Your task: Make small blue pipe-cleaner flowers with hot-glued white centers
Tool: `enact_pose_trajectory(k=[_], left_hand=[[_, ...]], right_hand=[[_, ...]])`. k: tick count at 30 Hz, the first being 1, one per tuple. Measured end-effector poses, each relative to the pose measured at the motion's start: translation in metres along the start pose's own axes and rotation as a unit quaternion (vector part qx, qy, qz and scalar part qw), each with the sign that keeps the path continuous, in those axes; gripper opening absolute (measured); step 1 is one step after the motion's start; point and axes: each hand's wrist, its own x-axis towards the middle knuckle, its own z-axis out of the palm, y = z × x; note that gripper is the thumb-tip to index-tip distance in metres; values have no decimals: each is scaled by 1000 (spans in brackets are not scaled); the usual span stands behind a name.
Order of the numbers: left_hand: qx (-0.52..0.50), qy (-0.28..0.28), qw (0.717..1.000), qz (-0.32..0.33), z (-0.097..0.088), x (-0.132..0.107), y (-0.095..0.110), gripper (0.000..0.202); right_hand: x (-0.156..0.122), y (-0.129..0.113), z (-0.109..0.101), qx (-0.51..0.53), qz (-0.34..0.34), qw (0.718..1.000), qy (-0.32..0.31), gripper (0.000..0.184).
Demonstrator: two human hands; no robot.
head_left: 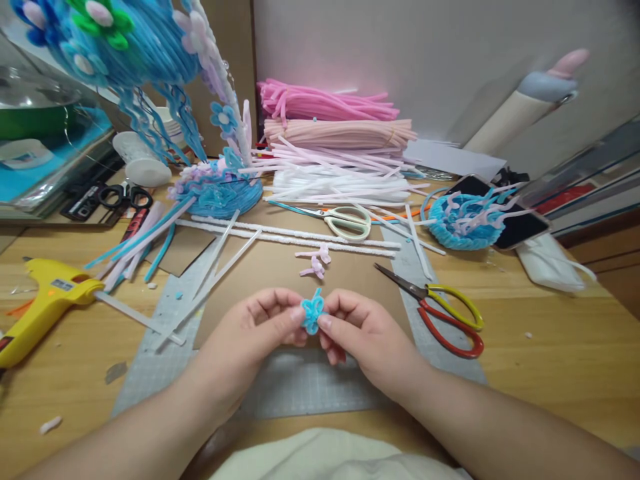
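Note:
A small blue pipe-cleaner flower [313,316] with looped petals is pinched between both hands, above the cardboard sheet. My left hand [265,327] grips its left side with thumb and forefinger. On the other side my right hand [357,333] pinches it the same way, its remaining fingers curled below. Two little pale pink pipe-cleaner pieces [315,268] lie just beyond my fingertips on the cardboard [270,261]. Red-and-yellow-handled scissors [425,295] rest to the right of my right hand with the blades apart.
A yellow glue gun [55,297] lies at the left, with glue sticks [215,287] nearby. Bundles of pink pipe cleaners [330,103] and white ones [340,183] line the back. Cream-handled scissors [345,222], a blue basket [465,223] and a tall blue flower-decorated piece [150,47] stand around.

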Motion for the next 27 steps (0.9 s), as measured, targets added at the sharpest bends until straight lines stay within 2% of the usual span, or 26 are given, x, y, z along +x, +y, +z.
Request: enact_pose_trajectory(k=[4,10,17,21,24,27], left_hand=[[46,0,999,5,1,1,-1,12],[94,6,994,57,7,-3,1,7],[171,19,980,97,7,-5,-2,7],[95,24,993,58,5,-2,-1,13],[26,-22,999,18,4,-1,0,15],[22,-69,997,3,5,-1,1,13]], right_hand=[[0,2,1,20,-21,1000,-9,23],[1,5,3,21,-23,999,-15,21],[-4,8,5,4,-98,995,19,10],[-4,6,4,31,-104,994,23,18],[-2,5,2,66,-64,996,-10,17],[1,5,0,89,-17,995,-42,19]])
